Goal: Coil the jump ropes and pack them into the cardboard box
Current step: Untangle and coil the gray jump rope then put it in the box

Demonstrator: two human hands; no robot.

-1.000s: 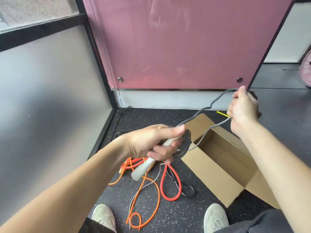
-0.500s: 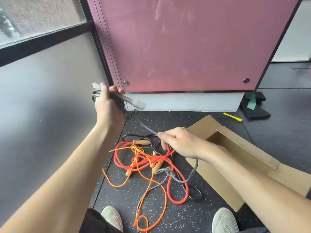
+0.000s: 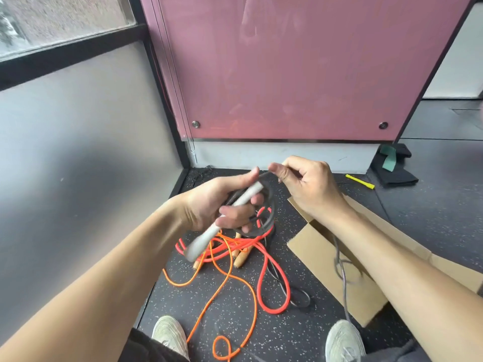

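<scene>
My left hand (image 3: 219, 205) grips the pale handle (image 3: 209, 233) of a grey jump rope together with several dark coils (image 3: 266, 218) of it. My right hand (image 3: 308, 184) pinches the same grey rope just above the coils, close to my left thumb. The loose grey tail (image 3: 342, 278) hangs below my right forearm in front of the open cardboard box (image 3: 326, 259), which lies on the floor to the right. Under my hands a red rope (image 3: 271, 283), a thin orange rope (image 3: 230, 278) and wooden handles (image 3: 241, 257) lie tangled on the floor.
A pink panel (image 3: 287, 74) and a frosted glass wall (image 3: 78, 152) close off the corner ahead and to the left. A yellow stick (image 3: 359, 181) and a dark bundle with a green strap (image 3: 392, 165) lie at the back right. My shoes (image 3: 170, 335) stand at the bottom.
My left hand has come down from the upper left to the centre with the handle and coils. My right hand has risen from the rope pile to meet it, laying rope onto the coil.
</scene>
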